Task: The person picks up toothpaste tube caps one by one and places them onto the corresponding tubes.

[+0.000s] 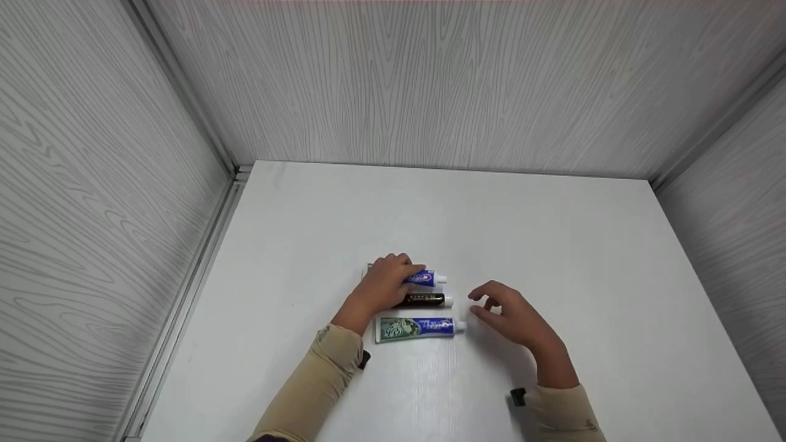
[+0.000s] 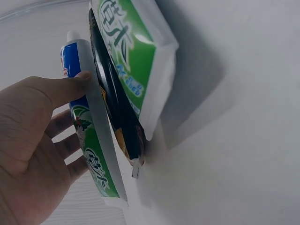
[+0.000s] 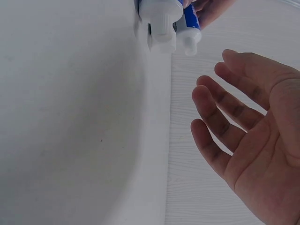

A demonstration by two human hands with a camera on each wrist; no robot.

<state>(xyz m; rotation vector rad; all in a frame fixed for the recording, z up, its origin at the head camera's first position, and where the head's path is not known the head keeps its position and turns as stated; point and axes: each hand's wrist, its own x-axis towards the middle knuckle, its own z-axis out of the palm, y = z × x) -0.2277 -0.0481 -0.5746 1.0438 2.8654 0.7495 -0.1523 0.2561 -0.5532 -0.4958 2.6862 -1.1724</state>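
Three toothpaste tubes lie in a row on the white table, caps pointing right in the head view. My left hand [image 1: 385, 283] grips the far blue-and-green toothpaste tube [image 1: 424, 278], thumb on one side and fingers on the other in the left wrist view; the hand covers much of it from above. Beside it is a black toothpaste tube [image 1: 430, 299] with a white cap, partly under the hand. Nearest me lies another green-and-blue toothpaste tube [image 1: 417, 328], fully visible. To the right of the caps, my right hand [image 1: 514, 316] holds nothing, its fingers loosely bent.
The white tabletop [image 1: 552, 245] spreads around the tubes. Grey wood-grain panels stand at the back [image 1: 430, 86], at the left [image 1: 92, 184] and at the right. Tan sleeves [image 1: 313, 383] cover both forearms, with a small black object by each wrist.
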